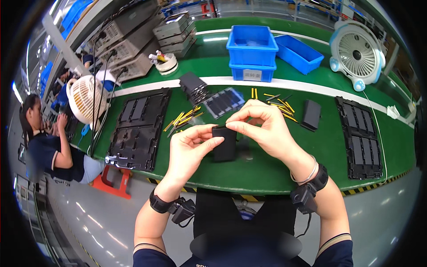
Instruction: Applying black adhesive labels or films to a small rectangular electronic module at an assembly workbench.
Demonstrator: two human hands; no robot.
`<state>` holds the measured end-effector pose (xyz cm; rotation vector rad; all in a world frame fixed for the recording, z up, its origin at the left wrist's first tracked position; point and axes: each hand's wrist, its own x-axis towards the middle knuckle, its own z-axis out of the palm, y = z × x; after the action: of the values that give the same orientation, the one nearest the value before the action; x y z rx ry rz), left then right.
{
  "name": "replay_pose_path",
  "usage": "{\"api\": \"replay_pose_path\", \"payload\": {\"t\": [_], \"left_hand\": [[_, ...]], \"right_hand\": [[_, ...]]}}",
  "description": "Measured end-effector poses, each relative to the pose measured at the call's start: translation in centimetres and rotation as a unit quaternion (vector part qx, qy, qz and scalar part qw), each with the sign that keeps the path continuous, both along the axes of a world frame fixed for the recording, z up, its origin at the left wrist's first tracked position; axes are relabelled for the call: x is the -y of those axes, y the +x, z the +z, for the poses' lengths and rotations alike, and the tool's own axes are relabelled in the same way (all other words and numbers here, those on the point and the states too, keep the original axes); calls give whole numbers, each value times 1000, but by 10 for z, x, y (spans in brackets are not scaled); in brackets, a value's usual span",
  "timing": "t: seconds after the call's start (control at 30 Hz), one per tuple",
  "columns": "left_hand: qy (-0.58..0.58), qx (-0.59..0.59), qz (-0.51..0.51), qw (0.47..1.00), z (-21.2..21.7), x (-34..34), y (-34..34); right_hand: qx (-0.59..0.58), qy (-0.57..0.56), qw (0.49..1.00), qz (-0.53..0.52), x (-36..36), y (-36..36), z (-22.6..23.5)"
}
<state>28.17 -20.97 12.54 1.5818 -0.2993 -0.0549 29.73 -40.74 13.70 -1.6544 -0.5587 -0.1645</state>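
Observation:
A black flat rectangular block [225, 149] stands upright between my hands above the near part of the green table. My left hand [192, 149] grips its left edge, thumb on the near face. With thumb and fingertip pinched, my right hand [264, 129] touches its top right corner; anything small in that pinch is hidden. Just beyond lie a tray with dark flat pieces [223, 102] and a stack of black blocks [193, 86]. Yellow and black strips are scattered in a left pile [183, 118] and a right pile [284, 107]. Another black block [311, 115] lies further right.
Black slotted trays flank me, left [138, 129] and right [361, 138]. Blue bins [252, 46] and a white-blue fan [358, 52] stand behind. At the left are a white fan [85, 99], hanging cables, grey equipment [129, 40] and a seated person [53, 147].

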Motion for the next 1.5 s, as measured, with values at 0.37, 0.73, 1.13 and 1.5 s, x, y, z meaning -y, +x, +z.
{"api": "replay_pose_path", "payload": {"t": [0.37,0.73,1.13,1.5], "left_hand": [[-34,23,21,999,-16,-4,-9],[-36,25,17,999,-19,-7,-9],[-35,24,24,999,-19,-6,-7],[-16,-18,-6,1000,-9,-16,2]], "right_hand": [[-35,-15,999,-9,-15,-8,-12],[-56,4,998,1,-18,-7,-13],[-31,-65,997,-31,-20,-7,-5],[-185,25,982,25,-16,-5,-22]]}}
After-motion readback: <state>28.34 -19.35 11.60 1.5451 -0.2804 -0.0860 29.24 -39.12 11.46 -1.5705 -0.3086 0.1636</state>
